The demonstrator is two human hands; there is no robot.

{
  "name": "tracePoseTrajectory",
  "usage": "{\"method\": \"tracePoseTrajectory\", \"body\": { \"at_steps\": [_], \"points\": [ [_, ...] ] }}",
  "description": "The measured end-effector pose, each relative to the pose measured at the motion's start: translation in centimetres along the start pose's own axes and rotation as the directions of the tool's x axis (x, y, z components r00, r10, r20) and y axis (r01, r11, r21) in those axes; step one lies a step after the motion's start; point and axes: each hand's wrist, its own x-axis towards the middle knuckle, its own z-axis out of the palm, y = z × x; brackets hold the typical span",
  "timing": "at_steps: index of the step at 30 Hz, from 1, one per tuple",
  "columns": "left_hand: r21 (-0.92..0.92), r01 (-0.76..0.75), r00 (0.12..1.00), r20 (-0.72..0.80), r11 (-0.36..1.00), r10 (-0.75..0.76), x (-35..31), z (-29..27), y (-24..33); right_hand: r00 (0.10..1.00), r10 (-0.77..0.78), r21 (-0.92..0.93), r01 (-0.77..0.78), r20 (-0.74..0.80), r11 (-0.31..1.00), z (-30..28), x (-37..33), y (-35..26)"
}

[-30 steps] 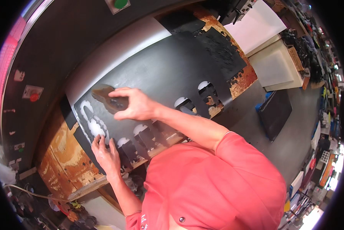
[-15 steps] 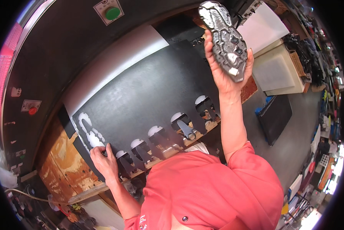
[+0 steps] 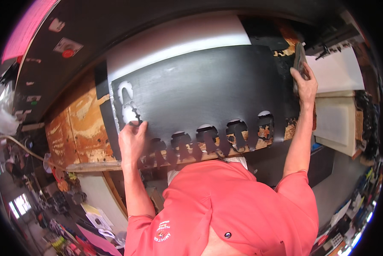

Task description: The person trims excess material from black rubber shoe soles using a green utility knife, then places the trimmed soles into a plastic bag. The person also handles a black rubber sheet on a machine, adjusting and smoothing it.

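A large black sheet [image 3: 200, 85] lies on the bench in front of me, with sole-shaped holes cut at its left end and along its near edge. My left hand [image 3: 131, 138] is at the sheet's left end, thumb and fingers pinched together at the lower end of a white-showing cut-out [image 3: 125, 91]. A thin dark jagged strip [image 3: 136, 116] runs down to the fingertips; whether they grip it cannot be made out. In my right hand [image 3: 307, 85], beyond the sheet's right end, is a sole-shaped metal cutting die [image 3: 299, 62], seen nearly edge-on.
A white board [image 3: 178, 51] shows beneath the sheet's far edge. Worn brown wood [image 3: 80, 123] lies to the left. A dark machine panel with a red button [image 3: 67, 53] spans the far side. Pale box-like furniture [image 3: 334, 121] stands at the right.
My right hand has lowered the die toward the sheet's right end and turned it edge-on. My left hand has closed to a pinch at the cut-out. The view has swung round.
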Motion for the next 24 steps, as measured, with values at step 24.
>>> {"method": "tracePoseTrajectory", "body": {
  "at_steps": [24],
  "points": [
    [-0.458,-0.605,0.796,-0.338,0.651,0.502,-6.3,-3.4,0.3,0.474,-0.620,0.108,0.735,0.625,0.670,18.4,-29.1,-18.4]
  ]
}}
